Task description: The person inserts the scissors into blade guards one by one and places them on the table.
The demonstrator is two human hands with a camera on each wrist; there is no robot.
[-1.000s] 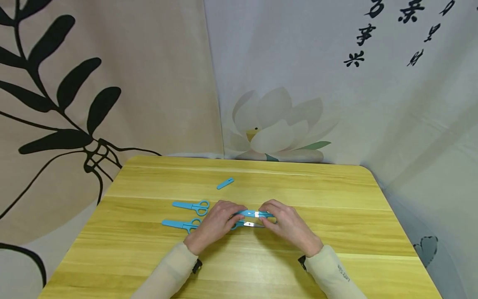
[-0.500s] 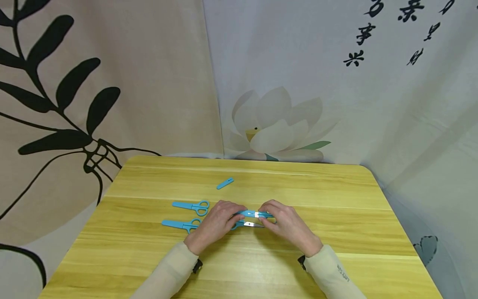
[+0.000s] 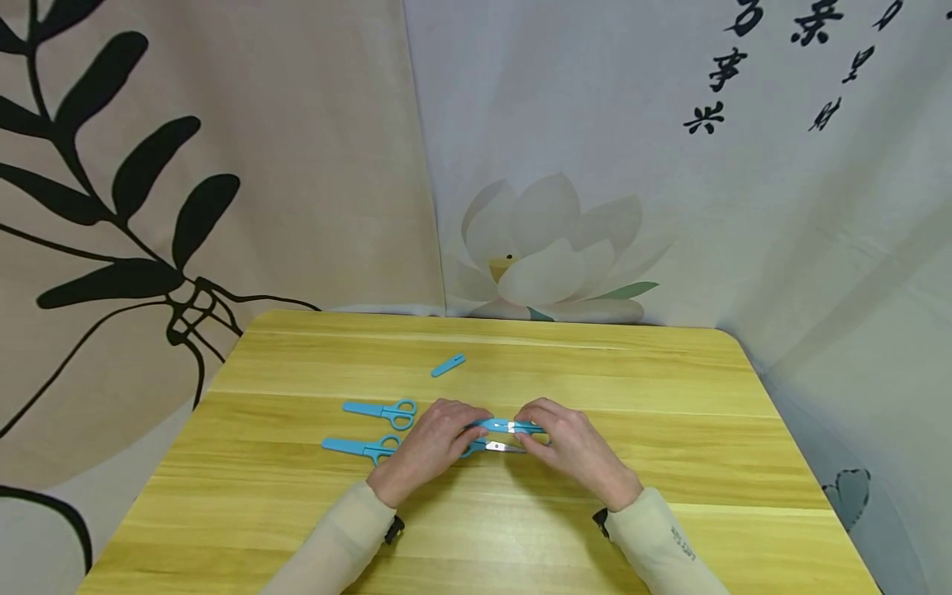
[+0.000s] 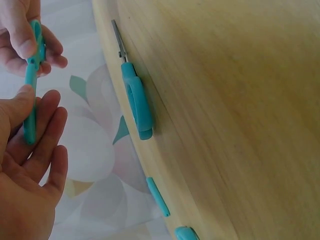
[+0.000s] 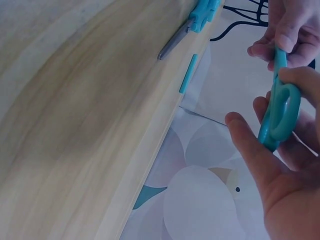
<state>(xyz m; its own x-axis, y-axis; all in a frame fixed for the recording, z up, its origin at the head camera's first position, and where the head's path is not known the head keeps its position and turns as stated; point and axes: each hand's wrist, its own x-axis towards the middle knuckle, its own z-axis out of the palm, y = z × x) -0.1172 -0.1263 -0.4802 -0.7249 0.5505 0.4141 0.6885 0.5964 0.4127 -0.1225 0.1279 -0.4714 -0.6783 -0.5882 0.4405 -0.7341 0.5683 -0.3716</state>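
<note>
Between my hands, held above the table, is a pair of blue scissors [image 5: 286, 120] with its blue blade cover [image 4: 30, 122] over the blades. My left hand [image 3: 430, 442] pinches the cover between thumb and fingers. The scissors' handles are gripped by my right hand [image 3: 578, 450], thumb on top. A second pair of scissors [image 4: 139, 102], blades bare, lies on the table just below and nearer to me; the left hand partly hides it in the head view.
Two covered blue scissors, one farther back [image 3: 381, 411] and one nearer [image 3: 355, 446], lie left of my left hand. A loose blue blade cover [image 3: 449, 365] rests toward the back of the wooden table [image 3: 669, 397]. Printed curtains hang behind.
</note>
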